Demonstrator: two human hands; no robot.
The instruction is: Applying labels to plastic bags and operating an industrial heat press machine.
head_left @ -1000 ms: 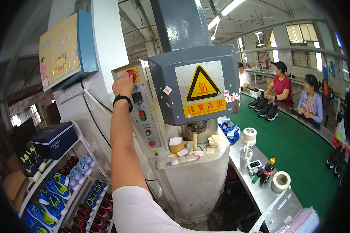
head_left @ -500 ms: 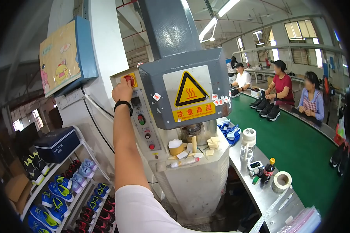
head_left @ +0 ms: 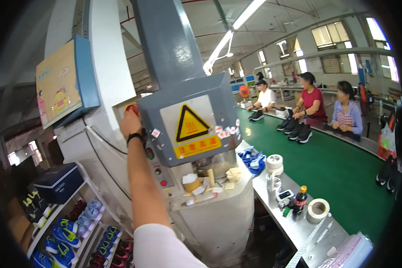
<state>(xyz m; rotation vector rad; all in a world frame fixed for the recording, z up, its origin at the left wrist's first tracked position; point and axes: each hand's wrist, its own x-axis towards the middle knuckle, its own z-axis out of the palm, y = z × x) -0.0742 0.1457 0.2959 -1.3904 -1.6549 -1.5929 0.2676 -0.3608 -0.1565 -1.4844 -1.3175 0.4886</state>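
My left hand [head_left: 130, 123], with a black band on the wrist, reaches up to a round red knob [head_left: 132, 107] on a yellow plate. Its fingers are closed around the knob and partly hide it. The knob sits at the top of the control panel [head_left: 157, 172] of a grey machine [head_left: 154, 117]. A green and a red button and a dial show lower on that panel. The machine's hood bears a yellow triangular heat warning sign [head_left: 193, 124]. No part of my right hand shows.
Below the hood, a ledge holds a tape roll [head_left: 190, 183] and foam scraps [head_left: 232, 174]. At right, a metal table [head_left: 272, 203] carries a jug, a cola bottle [head_left: 300, 200] and a label roll [head_left: 317, 210]. Beyond the green conveyor [head_left: 308, 165], several people handle black shoes. Shoe racks [head_left: 82, 174] stand at lower left.
My view has turned right and tilted up, so the machine sits further left and lower. My left hand stays at the red knob. A seated person beyond the conveyor leans over the shoes.
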